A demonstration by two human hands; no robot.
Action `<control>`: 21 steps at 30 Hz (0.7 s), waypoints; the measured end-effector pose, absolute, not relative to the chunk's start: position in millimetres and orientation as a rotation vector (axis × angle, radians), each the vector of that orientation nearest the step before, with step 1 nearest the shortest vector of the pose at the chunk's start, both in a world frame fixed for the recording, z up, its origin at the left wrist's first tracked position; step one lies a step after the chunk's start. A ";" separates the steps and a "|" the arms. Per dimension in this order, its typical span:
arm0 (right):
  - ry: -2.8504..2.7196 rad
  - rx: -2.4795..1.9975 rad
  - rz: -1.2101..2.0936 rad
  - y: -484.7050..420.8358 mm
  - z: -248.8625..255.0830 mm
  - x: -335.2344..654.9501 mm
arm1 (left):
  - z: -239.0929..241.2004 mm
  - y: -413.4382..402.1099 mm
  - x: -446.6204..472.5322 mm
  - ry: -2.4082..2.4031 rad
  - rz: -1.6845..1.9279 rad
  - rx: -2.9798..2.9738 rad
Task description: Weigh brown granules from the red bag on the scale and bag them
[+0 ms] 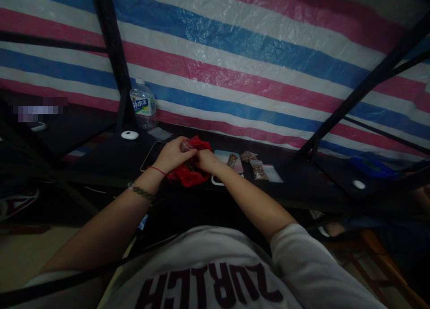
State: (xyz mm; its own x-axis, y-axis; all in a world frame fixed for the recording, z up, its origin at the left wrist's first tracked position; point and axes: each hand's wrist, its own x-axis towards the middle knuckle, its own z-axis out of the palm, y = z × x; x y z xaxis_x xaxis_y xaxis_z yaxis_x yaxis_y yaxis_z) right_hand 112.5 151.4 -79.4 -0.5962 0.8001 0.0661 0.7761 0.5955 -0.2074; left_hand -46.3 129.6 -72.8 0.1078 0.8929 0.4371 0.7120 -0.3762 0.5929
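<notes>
My left hand (175,155) is closed around a small clear plastic container (186,145), held over a red plastic bag (191,176). The bag lies opened out on the dark table, with some dark contents partly visible under my hands. My right hand (207,161) reaches in at the bag's mouth, close against the left. Its fingers are hidden, so what they hold does not show. Just right of it, a flat pale scale (220,156) carries a small clear cup of brown bits (232,160). Small zip bags of brown pieces (258,170) lie beyond the scale.
A clear plastic bottle (144,105) stands at the back left, near a white oval object (129,135) and a flat clear bag (160,133). A phone-like dark slab (151,156) lies beside my left hand. Black metal posts (116,53) frame the table before a striped sheet (235,67).
</notes>
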 end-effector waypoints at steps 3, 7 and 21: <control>-2.573 -1.291 0.311 144.7 -64.2 129.9 | -71.8 129.1 -46.6 1.612 1.124 2.140; -2.379 -1.205 0.352 142.6 -35.6 170.2 | -70.0 127.2 -46.1 1.628 1.114 2.143; -2.204 -1.442 0.174 152.0 -60.1 267.7 | -71.5 125.4 -43.7 1.608 1.100 2.132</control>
